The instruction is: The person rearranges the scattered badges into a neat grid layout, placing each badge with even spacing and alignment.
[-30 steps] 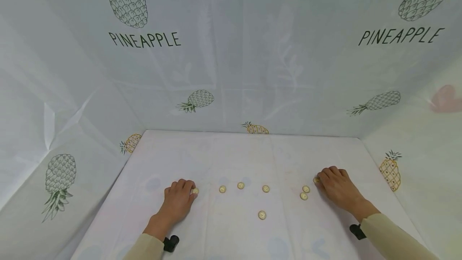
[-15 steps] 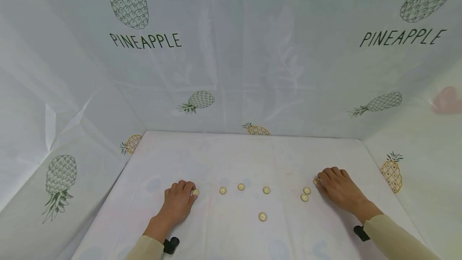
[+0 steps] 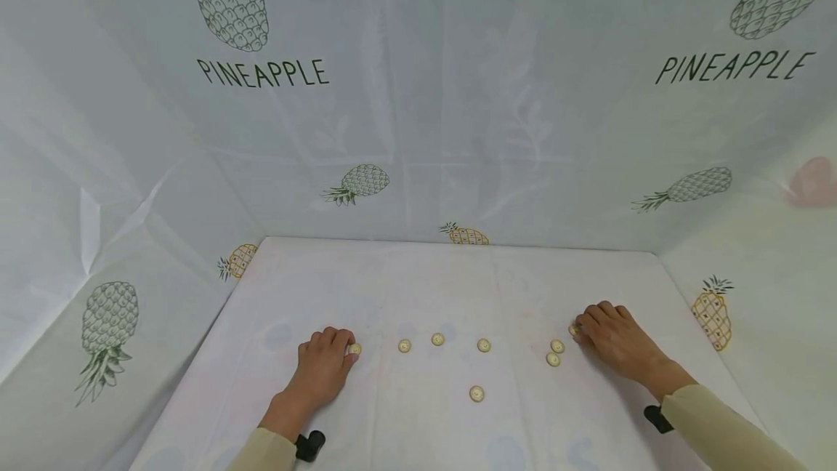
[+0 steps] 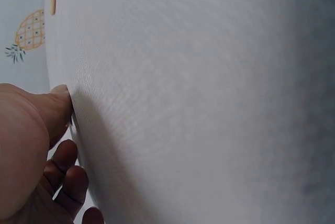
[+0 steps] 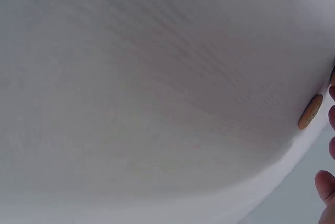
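On the left of the table in the head view, my left hand (image 3: 322, 365) pinches a pale round button (image 3: 354, 349) between thumb and index finger, low at the cloth. In the left wrist view the thumb (image 4: 58, 103) meets the surface while other fingers curl beneath. Over on the right, my right hand (image 3: 615, 344) holds another button (image 3: 574, 328) at its fingertips, partly hidden by them. Close to that hand lie two more buttons, one (image 3: 557, 346) just behind the other (image 3: 553, 359). The right wrist view shows a brown-edged button (image 5: 311, 112) beside the fingers.
Between the hands, a loose row of buttons runs across the white cloth: one (image 3: 404, 346) at left, one (image 3: 437, 339) beside it, one (image 3: 484, 345) further right. A single button (image 3: 476, 393) lies nearer the front. Pineapple-printed curtains (image 3: 445, 107) enclose the table's back and sides.
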### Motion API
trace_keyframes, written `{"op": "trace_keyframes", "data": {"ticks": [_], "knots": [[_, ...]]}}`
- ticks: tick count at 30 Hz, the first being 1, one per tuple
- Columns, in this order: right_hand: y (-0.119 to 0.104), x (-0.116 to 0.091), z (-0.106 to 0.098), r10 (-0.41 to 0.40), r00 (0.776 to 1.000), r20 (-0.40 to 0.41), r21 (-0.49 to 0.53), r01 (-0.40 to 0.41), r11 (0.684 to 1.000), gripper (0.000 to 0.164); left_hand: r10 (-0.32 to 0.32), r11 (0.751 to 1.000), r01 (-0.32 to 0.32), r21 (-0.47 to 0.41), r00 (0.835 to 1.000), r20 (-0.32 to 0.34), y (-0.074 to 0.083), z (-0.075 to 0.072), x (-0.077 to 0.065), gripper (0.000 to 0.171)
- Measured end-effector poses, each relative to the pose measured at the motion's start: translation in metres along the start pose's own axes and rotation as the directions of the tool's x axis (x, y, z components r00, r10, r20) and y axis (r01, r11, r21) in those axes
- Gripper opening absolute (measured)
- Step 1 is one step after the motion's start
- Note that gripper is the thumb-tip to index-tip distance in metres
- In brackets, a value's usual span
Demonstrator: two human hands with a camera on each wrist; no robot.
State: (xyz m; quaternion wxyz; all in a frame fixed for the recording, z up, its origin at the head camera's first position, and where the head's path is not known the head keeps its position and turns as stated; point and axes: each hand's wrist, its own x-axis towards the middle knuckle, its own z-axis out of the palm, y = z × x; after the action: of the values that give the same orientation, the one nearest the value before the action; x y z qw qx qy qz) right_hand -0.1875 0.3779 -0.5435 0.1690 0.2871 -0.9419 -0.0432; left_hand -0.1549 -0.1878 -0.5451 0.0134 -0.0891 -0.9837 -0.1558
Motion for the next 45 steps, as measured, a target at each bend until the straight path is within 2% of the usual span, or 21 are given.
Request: {"op": "trace_keyframes", "data": {"ticks": [15,21,26,40,45], "knots": [[0.003,0.011,0.001,-0.030,0.999,-0.044,0.034,0.032,0.999,0.030,0.005,1.000,-0.005,-0.001,1.000,0.001,-0.003,0.002,0.001,0.022],[0.004,0.014,0.006,-0.060,0.989,-0.133,0.002,0.061,0.998,0.019,0.014,1.000,-0.015,-0.016,1.000,-0.009,-0.001,0.002,0.002,0.023],[0.004,0.023,0.008,-0.072,0.979,-0.193,-0.038,0.066,0.997,0.032,0.007,1.000,-0.007,-0.014,1.000,-0.005,0.000,0.001,0.001,0.023],[-0.004,0.045,0.008,-0.089,0.976,-0.197,-0.059,0.079,0.995,0.037,0.007,1.000,-0.007,-0.004,1.000,-0.005,-0.003,0.002,0.001,0.022],[-0.007,0.055,0.010,-0.090,0.975,-0.202,-0.043,0.083,0.996,0.030,0.009,1.000,-0.009,0.001,1.000,-0.001,-0.003,0.003,0.001,0.022]]}}
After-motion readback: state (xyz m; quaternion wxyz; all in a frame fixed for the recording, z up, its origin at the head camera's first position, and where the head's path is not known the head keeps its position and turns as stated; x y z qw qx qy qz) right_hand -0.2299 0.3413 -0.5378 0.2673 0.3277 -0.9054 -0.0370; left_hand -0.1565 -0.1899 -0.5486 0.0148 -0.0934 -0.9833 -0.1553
